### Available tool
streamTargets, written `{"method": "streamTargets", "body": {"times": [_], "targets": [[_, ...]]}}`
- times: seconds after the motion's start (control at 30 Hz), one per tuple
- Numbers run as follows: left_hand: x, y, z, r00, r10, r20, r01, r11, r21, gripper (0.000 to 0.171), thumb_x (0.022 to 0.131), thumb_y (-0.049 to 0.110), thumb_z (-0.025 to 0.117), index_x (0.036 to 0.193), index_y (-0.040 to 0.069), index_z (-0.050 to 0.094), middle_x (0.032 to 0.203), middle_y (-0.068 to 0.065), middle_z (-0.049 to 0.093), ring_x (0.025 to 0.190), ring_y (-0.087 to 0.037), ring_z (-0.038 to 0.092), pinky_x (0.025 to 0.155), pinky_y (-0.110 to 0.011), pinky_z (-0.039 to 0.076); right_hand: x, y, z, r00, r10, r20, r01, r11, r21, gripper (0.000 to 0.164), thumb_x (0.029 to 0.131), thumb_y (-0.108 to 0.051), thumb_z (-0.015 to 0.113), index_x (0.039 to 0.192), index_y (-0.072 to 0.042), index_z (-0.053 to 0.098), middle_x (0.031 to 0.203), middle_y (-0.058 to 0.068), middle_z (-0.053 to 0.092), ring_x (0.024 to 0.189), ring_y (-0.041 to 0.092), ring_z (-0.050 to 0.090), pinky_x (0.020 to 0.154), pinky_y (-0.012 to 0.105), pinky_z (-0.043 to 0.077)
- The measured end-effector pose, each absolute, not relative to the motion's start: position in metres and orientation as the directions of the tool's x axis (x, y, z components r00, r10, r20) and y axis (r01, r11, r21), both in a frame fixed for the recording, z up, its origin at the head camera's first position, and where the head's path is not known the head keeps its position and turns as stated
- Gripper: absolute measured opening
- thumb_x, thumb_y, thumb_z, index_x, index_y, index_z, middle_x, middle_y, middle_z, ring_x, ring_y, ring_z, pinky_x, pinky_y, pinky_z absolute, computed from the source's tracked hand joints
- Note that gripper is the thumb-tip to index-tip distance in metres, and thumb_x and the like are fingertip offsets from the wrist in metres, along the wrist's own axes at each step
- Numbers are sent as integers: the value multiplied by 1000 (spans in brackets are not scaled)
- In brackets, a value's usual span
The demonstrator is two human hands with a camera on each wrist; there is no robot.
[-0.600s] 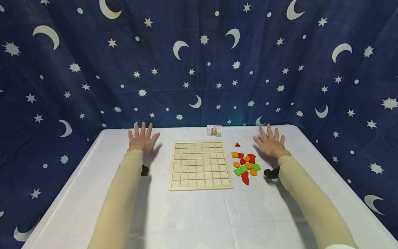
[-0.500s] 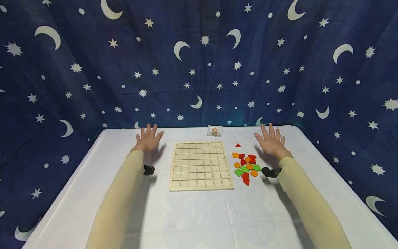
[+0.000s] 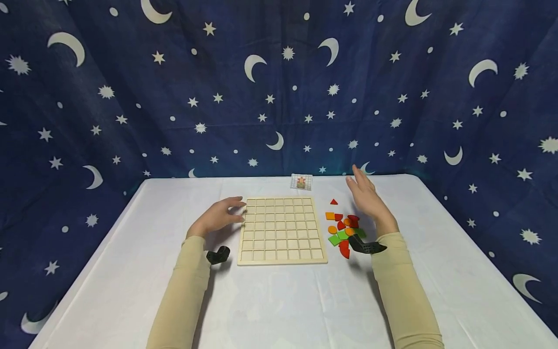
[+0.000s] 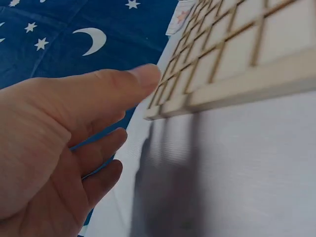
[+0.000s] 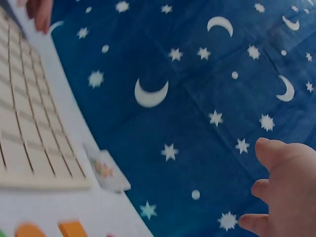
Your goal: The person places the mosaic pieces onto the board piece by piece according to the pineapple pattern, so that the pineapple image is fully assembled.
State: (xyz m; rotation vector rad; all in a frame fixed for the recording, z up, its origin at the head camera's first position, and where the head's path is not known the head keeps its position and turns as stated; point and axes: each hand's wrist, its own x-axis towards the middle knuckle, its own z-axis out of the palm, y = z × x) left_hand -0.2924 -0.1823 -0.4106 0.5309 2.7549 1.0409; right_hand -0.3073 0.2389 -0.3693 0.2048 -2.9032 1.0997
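Observation:
Beside the left edge of a pale wooden grid board (image 3: 282, 262) is my left hand (image 3: 216, 216), its fingers loosely bent toward the board. In the left wrist view, the thumb (image 4: 118, 89) stands apart from the fingers, with nothing held between them; whether it touches the board's edge I cannot tell. My right hand (image 3: 368, 199) is raised just right of a scatter of flat coloured pieces, fingers extended and holding nothing. Among the pieces are a red triangle (image 3: 333, 202), an orange square (image 3: 330, 216), an orange disc (image 3: 332, 230) and green pieces (image 3: 334, 240).
A small card (image 3: 301, 182) with a printed picture on a grid lies behind the board. White cloth covers the table (image 3: 279, 305). A dark blue curtain (image 3: 235, 126) rises behind it. Black wrist cameras (image 3: 366, 245) sit at both wrists; the right one partly covers the pieces.
My left hand has come from the far left of the table toward me and rightward to the board's edge, its fingers bending. My right hand has turned on edge and moved slightly left.

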Motion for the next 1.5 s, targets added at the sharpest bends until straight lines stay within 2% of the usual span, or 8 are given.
{"method": "streamTargets", "body": {"times": [0.13, 0.33, 0.6, 0.7, 0.9, 1.07, 1.3, 1.5], "targets": [[-286, -181, -419, -916, 399, -28, 288, 707, 645, 46, 87, 18, 75, 128, 2, 63, 152, -16, 39, 142, -37, 30, 116, -52, 26, -309, 224, -371, -986, -146, 86, -165, 711, -684, 70, 104, -52, 20, 158, -13, 0, 163, 15, -3, 148, 39, -6, 114, 67, -1], [-285, -179, -420, -914, 406, -18, 298, 699, 650, 39, 86, 15, 74, 122, 1, 66, 146, -15, 47, 139, -36, 36, 114, -50, 29, -312, 216, -385, -983, -172, 57, -163, 698, -698, 70, 104, -53, 23, 158, -15, 2, 164, 13, -1, 149, 37, -3, 115, 65, 0], [-286, -178, -420, -898, 440, -15, 327, 689, 647, 41, 86, 15, 75, 123, 2, 66, 147, -15, 47, 139, -36, 35, 114, -50, 30, -315, 218, -397, -993, -118, 31, -108, 736, -668, 70, 103, -53, 27, 159, -15, 8, 163, 15, 5, 148, 39, 3, 115, 65, 5], [-285, -177, -421, -895, 445, -19, 329, 689, 646, 41, 85, 13, 75, 124, 2, 66, 147, -14, 47, 140, -36, 35, 114, -50, 30, -315, 224, -403, -995, -95, 36, -95, 751, -653, 70, 103, -50, 34, 158, -12, 15, 162, 18, 11, 147, 41, 8, 115, 65, 9], [-282, -177, -422, -900, 436, -21, 322, 695, 642, 40, 85, 13, 75, 123, 3, 67, 146, -13, 48, 139, -35, 37, 114, -50, 31, -318, 231, -416, -994, -79, 81, -112, 792, -600, 55, 100, -30, 51, 146, 0, 42, 150, 25, 36, 137, 44, 31, 113, 62, 22], [-281, -179, -422, -902, 431, -13, 322, 694, 643, 40, 85, 14, 76, 122, 3, 67, 146, -13, 49, 139, -35, 37, 114, -50, 31, -324, 229, -426, -998, -13, 59, -43, 834, -551, 48, 97, -24, 57, 138, 0, 52, 135, 24, 52, 121, 42, 47, 102, 63, 33], [-283, -180, -424, -904, 428, -16, 316, 692, 649, 41, 85, 16, 76, 123, 4, 66, 147, -11, 48, 140, -34, 36, 114, -49, 30, -333, 223, -433, -999, -32, 18, -36, 866, -498, 42, 95, -20, 62, 132, -1, 59, 126, 22, 57, 116, 38, 49, 99, 60, 36], [-282, -181, -424, -903, 429, -24, 310, 688, 656, 43, 85, 17, 76, 124, 3, 66, 148, -11, 46, 140, -35, 35, 114, -50, 30, -337, 222, -433, -999, -34, 8, -33, 865, -500, 35, 94, -18, 63, 125, -2, 65, 119, 20, 59, 110, 35, 51, 99, 59, 36]]}}
